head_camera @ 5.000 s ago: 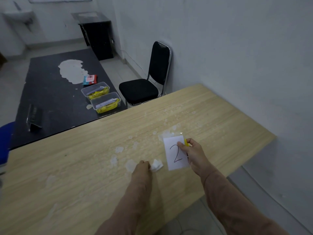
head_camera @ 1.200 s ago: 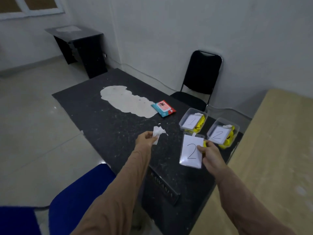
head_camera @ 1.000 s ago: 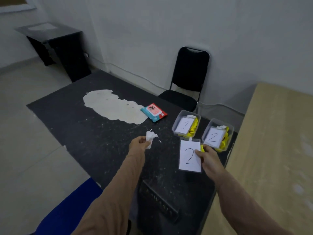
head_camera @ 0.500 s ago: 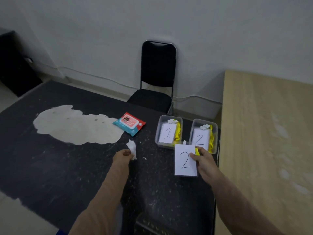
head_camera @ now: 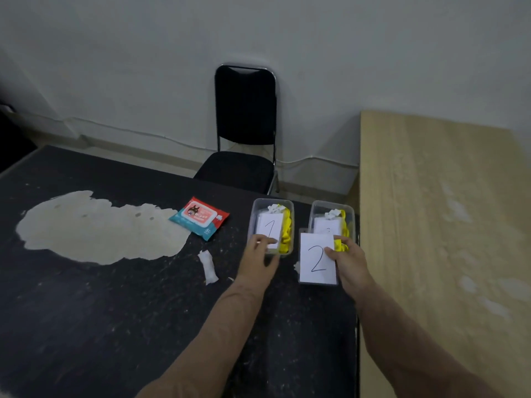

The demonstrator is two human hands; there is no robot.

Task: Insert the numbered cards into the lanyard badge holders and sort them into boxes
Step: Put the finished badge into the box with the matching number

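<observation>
Two boxes wait: right hand (head_camera: 349, 261) grasps the "2" badge (head_camera: 317, 258), long axis toward twelve o'clock, just before the "2" box (head_camera: 332, 222); left hand (head_camera: 258, 255), fingers loose, touches the "1" box (head_camera: 271, 225).

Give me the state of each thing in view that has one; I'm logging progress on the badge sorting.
Left box: open, holds a "1" card and yellow lanyard.
Right box: open, holds a card and yellow lanyard, partly hidden.
Badge holder: loaded with a "2" card, pinched in the right hand, not yet boxed.
Left hand: fingers on the left box's near rim.
Crumpled paper: lying loose on the dark table.
Wipes pack: closed.
</observation>
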